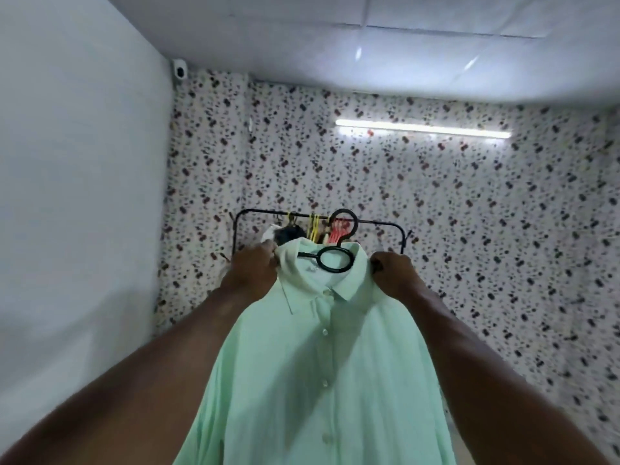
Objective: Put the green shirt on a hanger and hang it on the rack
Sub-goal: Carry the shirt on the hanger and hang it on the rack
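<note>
Because the pale mint-green button-up shirt (322, 347) already sits on the black plastic hanger (335, 256), each hand pinches one shoulder to keep it spread: the left hand (251, 268) has its grip clenched on the left shoulder, the right hand (394, 271) on the other. Raised chest-high, its hook faces the black metal rack (379, 224), not yet hung.
</note>
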